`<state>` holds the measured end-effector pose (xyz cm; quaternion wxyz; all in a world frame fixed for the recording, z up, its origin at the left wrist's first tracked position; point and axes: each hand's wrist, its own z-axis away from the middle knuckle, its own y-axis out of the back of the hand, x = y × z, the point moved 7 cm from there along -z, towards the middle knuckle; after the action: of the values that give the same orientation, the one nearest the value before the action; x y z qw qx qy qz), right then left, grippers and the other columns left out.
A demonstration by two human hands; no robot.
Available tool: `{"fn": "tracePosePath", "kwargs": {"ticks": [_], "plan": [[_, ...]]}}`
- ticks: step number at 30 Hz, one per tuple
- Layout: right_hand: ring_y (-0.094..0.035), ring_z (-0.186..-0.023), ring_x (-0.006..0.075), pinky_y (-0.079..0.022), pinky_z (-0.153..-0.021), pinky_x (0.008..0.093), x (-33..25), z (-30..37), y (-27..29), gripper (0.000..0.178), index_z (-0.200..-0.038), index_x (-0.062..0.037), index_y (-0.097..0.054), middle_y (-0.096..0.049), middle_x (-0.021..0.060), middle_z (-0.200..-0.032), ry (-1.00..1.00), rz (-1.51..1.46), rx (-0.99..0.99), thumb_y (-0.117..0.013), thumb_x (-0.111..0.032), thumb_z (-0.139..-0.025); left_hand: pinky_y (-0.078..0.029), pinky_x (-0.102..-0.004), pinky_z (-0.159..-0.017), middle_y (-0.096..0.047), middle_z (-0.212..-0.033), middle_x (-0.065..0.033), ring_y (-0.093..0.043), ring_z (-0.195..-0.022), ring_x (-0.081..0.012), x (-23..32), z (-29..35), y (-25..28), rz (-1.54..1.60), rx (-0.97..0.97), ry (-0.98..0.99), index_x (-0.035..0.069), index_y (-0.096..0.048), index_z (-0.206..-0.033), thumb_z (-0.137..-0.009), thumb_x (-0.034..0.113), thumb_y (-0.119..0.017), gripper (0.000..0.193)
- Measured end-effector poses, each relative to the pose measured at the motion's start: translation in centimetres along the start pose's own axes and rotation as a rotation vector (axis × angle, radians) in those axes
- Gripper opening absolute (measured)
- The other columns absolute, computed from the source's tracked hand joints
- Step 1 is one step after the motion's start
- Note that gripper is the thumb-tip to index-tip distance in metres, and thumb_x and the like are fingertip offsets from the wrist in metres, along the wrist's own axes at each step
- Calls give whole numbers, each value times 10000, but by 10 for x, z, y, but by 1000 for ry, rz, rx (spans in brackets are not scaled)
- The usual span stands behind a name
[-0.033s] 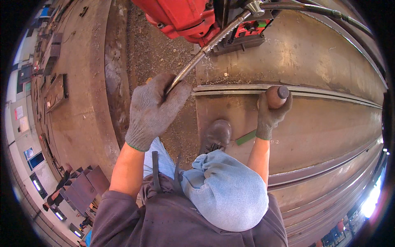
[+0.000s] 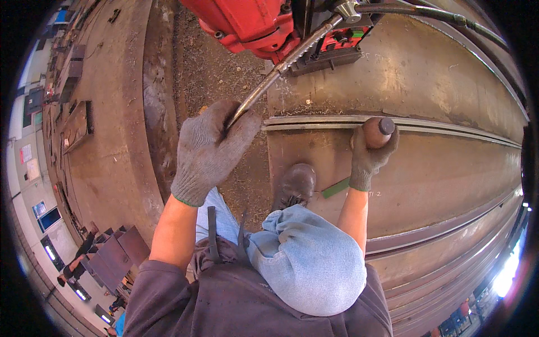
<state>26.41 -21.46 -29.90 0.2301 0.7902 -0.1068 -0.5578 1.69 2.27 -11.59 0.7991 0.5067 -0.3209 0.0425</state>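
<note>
My left hand (image 2: pixel 210 149), in a grey knit glove, is closed round the lower end of a long metal lever handle (image 2: pixel 269 78). The lever slants up to a hub (image 2: pixel 349 11) beside a red drilling machine (image 2: pixel 247 28). In my right hand (image 2: pixel 368 163), gloved the same way, is a rounded brown bottle (image 2: pixel 373 133) with a dark cap pointing up toward me. The gloved fingers wrap round its sides, and its lower part is hidden. Under that hand lies a wide steel beam (image 2: pixel 443 174).
My dark boot (image 2: pixel 297 182) is by a green strip (image 2: pixel 336 188) on the steel. Metal shavings (image 2: pixel 216 73) litter the gap left of the beams. A black hose (image 2: pixel 432 11) crosses the upper right. At far left a person (image 2: pixel 78 264) is near brown steel pieces (image 2: pixel 118 255).
</note>
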Motion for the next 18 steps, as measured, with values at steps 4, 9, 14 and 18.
{"fn": "tracePosePath", "kwargs": {"ticks": [4,9,14,18], "plan": [[-505,-1328,304,-421,-1121,420,2,-2,-3,987,-1467,12,-381,-488,202,-1432,19,-12,21,-937,-203,-681,-508,-344,-683,-685,-782,-134,-647,-725,-186,2,-2,2,-16,17,-27,-16,-714,-1072,-902,347,-693,401],[-505,-1330,303,-425,-1117,417,3,-1,-5,986,-1472,12,-369,-495,206,-1427,23,-53,21,-931,-199,-691,-516,-359,-702,-693,-805,-161,-665,-743,-217,0,-1,2,3,40,-44,-17,-713,-1077,-900,374,-688,429],[-509,-1325,300,-427,-1112,418,3,-1,-4,988,-1475,5,-361,-502,205,-1422,27,-18,30,-933,-202,-696,-522,-358,-709,-704,-820,-159,-675,-755,-215,3,-2,2,0,8,-12,-13,-716,-1080,-894,373,-695,429],[-510,-1324,303,-422,-1113,419,6,-1,-5,989,-1474,-1,-365,-504,204,-1421,21,-24,23,-936,-206,-693,-522,-355,-699,-703,-815,-156,-674,-747,-210,0,-2,2,-19,20,-15,-13,-716,-1075,-890,375,-700,430]]}}
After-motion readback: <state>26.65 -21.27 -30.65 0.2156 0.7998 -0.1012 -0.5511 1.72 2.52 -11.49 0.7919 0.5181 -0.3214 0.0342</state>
